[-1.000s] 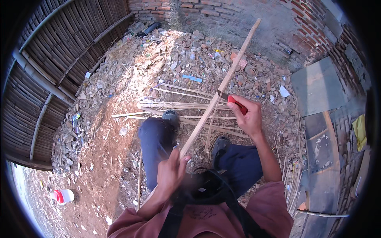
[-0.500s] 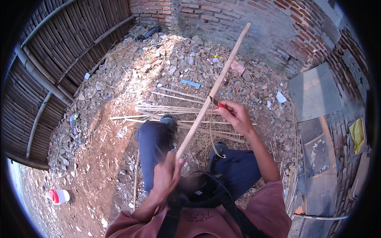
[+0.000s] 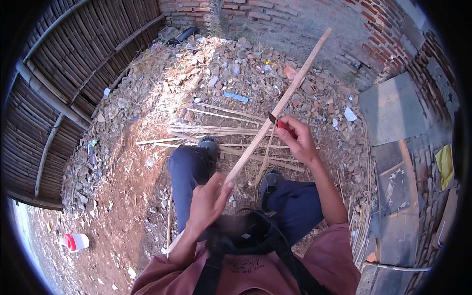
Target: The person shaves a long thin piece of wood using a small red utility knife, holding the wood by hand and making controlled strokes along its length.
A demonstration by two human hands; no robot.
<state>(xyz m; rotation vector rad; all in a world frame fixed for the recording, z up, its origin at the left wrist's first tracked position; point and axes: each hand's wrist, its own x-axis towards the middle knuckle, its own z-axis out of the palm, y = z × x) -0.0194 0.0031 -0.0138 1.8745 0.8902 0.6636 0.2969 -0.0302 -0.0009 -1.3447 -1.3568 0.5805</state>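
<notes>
My left hand [image 3: 208, 197] is closed around the near end of a long, pale bamboo strip [image 3: 283, 101], which slants up and away to the right. In my right hand [image 3: 301, 142] is a knife [image 3: 283, 127] with a red handle and a short dark blade. The blade lies against the strip near its middle. A thin shaving [image 3: 266, 160] hangs below the knife; whether it is still joined to the strip I cannot tell. Beneath the strip, several split bamboo pieces [image 3: 231, 130] lie on the ground beyond my feet.
Rubble and litter [image 3: 231, 73] heap up toward a brick wall [image 3: 275, 22]. A bamboo slat wall [image 3: 64, 64] stands at the left, with a white and red container [image 3: 78, 242] on the ground. Grey panels [image 3: 393, 110] lean at the right.
The strip's far end has swung right. My right hand and the knife have shifted slightly right, and my left hand a little up. The curled shaving near my right foot now hangs straighter.
</notes>
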